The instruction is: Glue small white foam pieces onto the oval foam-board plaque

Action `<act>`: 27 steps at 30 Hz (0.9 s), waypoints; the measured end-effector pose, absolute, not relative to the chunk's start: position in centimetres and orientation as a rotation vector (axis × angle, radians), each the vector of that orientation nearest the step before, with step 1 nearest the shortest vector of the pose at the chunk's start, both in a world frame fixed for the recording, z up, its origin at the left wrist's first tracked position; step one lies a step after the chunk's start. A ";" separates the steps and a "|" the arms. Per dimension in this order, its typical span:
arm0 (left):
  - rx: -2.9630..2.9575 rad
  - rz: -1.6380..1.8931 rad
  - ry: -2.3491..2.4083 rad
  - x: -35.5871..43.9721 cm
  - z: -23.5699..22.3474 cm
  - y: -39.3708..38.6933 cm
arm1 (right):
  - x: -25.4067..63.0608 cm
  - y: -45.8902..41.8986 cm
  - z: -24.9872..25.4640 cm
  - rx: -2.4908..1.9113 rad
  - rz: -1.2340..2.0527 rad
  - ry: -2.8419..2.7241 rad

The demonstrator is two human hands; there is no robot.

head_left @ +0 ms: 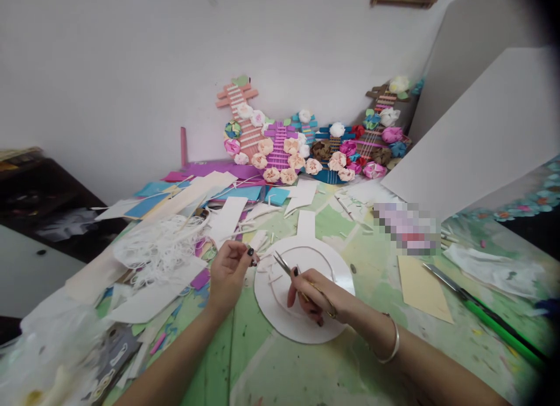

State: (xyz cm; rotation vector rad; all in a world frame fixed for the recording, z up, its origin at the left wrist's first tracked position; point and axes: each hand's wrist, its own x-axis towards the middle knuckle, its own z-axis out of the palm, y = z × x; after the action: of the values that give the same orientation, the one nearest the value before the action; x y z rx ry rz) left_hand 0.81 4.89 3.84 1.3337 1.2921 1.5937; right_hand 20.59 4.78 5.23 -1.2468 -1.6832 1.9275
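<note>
A pair of scissors is in my right hand, fingers in its gold-coloured handles and slim blades pointing up and left. My left hand is closed in a pinch on what looks like a thin white strip, left of the blade tips. Beneath the right hand lies a round white board with a straight neck at its far side. A curved raised line runs across its face, and short white bits lie near its left edge. My right hand hides part of the board.
White cord lies tangled at left among paper and card scraps. Flower-trimmed guitar-shaped crafts lean on the wall. A green-handled cutter and a cream card lie right, beside a tall white panel.
</note>
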 end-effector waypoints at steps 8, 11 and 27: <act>1.410 1.508 1.314 2.0 3.4 4.1 | 20.0 4.1 5.8 -1.255 1.943 -1.744; 1.420 1.496 1.268 2.4 3.2 3.9 | 20.1 4.1 5.0 -1.238 1.948 -1.728; 1.405 1.469 1.234 2.5 3.3 3.7 | 20.1 4.3 3.5 -1.254 1.867 -1.746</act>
State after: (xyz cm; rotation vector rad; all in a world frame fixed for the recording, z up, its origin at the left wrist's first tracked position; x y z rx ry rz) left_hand 2.51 3.66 3.35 1.4050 1.2341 1.4688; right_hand 20.09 4.30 3.47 -1.2538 -1.7458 1.8665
